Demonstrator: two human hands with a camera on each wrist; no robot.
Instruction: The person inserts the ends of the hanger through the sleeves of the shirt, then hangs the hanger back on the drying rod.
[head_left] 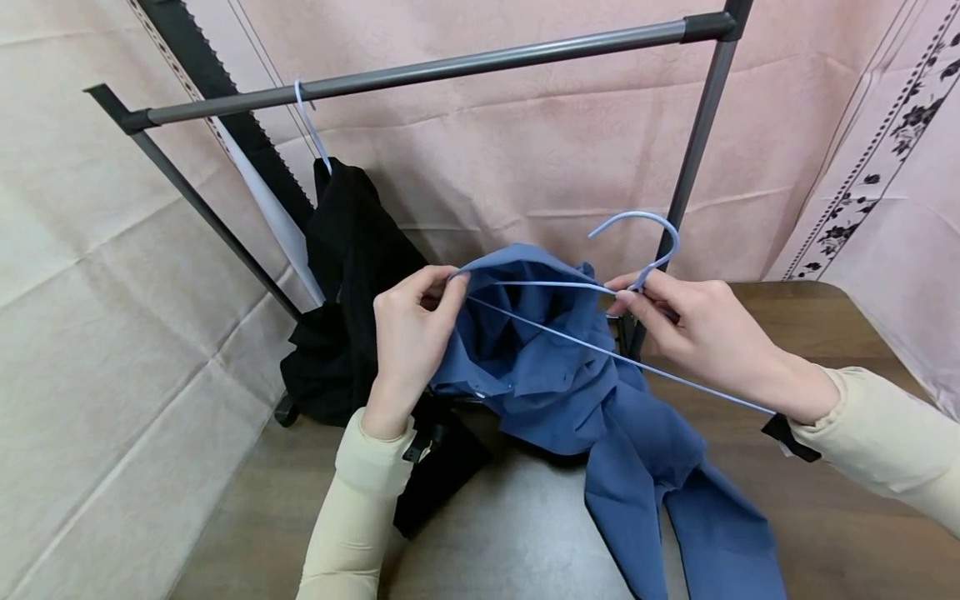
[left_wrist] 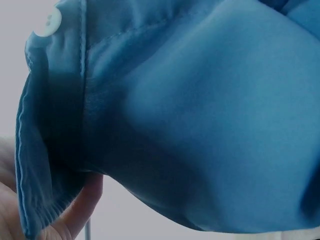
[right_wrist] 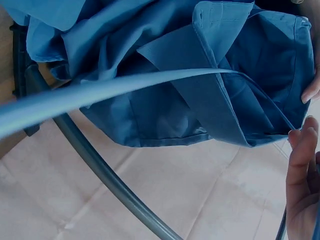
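A blue button-up shirt (head_left: 570, 408) hangs in loose folds, its collar area held up by my left hand (head_left: 412, 333). That hand pinches the fabric edge between thumb and fingers. My right hand (head_left: 693, 321) grips a light blue hanger (head_left: 633, 214) at the neck under its hook. One end of the hanger reaches inside the shirt's neck opening; the other arm extends toward my right sleeve. In the left wrist view, blue cloth (left_wrist: 225, 100) with a white button (left_wrist: 48, 22) covers most of my left hand. The right wrist view shows the hanger bar (right_wrist: 125, 87) crossing before the shirt.
A dark grey rack bar (head_left: 480, 65) spans the back, with a black garment (head_left: 348, 242) on a hanger at its left. The rack's right post (head_left: 705, 125) rises behind my right hand. Below are a grey rounded surface (head_left: 495, 533) and a wooden surface (head_left: 817, 333).
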